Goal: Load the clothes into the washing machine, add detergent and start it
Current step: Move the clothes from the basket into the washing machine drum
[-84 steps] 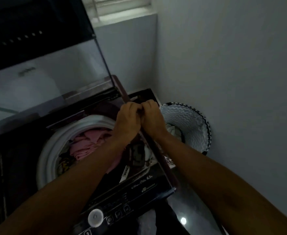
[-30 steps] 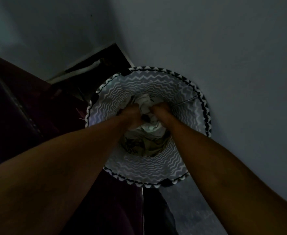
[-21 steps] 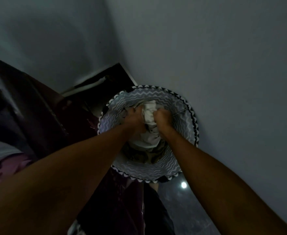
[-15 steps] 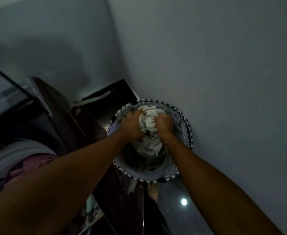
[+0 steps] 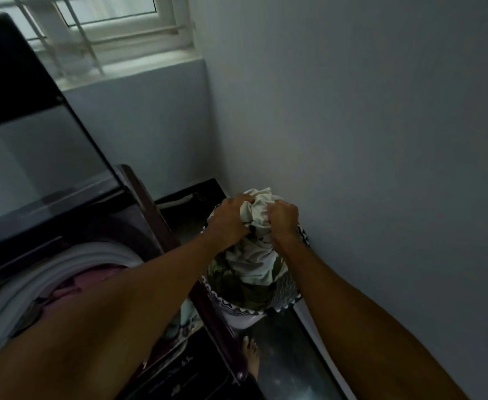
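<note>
Far left of frame: washing machine (image 5: 72,226), top-loader, lid (image 5: 35,157) propped open in the upper left. White drum rim (image 5: 72,259) shows at lower left with pink clothes (image 5: 92,280) already inside, partly hidden behind the left forearm. Detergent isn't visible; control panel at bottom centre is too dark to read.

Centre: left hand (image 5: 229,216) is clenched on the left side of a pale bundle of clothes (image 5: 254,241). The bundle is lifted partly above the laundry basket (image 5: 287,295), whose zigzag-patterned wall stands against the right wall, just beside the machine. The bundle's tail hangs down into the basket among darker green garments (image 5: 245,294).

Just right of centre: right hand (image 5: 284,217) is clenched on the bundle's right side, knuckles near the wall. A bare foot (image 5: 251,356) stands on the floor below the basket.

Judgement on the step, moving a load from basket to drum:
- The person should lift straight up until the tail clears the basket rim, or it may drag the basket or pull other garments out.
- Then swing left over the machine's side edge; keep the bundle gathered so nothing snags there.
- Let go low over the drum, on top of the pink clothes, not on the rim.
- More garments are in the basket, so the person likely needs more trips before detergent and start.
</note>
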Demonstrator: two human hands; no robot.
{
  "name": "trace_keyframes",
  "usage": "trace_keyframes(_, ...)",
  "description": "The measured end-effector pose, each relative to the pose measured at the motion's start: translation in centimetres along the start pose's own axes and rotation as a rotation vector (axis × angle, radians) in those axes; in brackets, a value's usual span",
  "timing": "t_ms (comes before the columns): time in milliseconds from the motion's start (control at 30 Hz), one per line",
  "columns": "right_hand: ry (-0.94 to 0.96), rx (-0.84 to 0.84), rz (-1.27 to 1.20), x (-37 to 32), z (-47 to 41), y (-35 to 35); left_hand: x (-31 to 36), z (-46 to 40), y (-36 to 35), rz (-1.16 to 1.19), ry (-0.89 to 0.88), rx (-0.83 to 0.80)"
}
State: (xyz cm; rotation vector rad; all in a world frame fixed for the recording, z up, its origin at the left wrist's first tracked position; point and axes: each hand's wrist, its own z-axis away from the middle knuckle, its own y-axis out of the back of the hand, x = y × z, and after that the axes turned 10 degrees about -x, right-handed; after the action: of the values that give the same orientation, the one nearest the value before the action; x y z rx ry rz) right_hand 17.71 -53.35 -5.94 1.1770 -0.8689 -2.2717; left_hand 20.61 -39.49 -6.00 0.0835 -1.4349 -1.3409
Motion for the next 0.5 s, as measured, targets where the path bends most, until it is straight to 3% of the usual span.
trace_keyframes(67,0.016,0.118,-0.169,-1.1,1.4,0.8,0.6,1.3,1.2,0.059,-0.032,0.051)
trace_keyframes(133,-0.001,0.108,-0.411,-3.2,4.0,2.1,1.2,2.5,2.2,0.109,-0.062,0.091)
trace_keyframes(233,0.050,0.148,-0.938,-6.4,8.2,3.6,1.6,4.0,3.8,0.195,-0.117,0.179)
trace_keyframes(400,0.327,0.288,-0.903,-13.0,11.9,2.8,2.0,7.5,7.5,0.125,-0.135,0.340)
trace_keyframes(500,0.393,0.206,-0.866,-16.3,12.7,1.5,-0.6,9.7,9.9,0.148,-0.129,0.415)
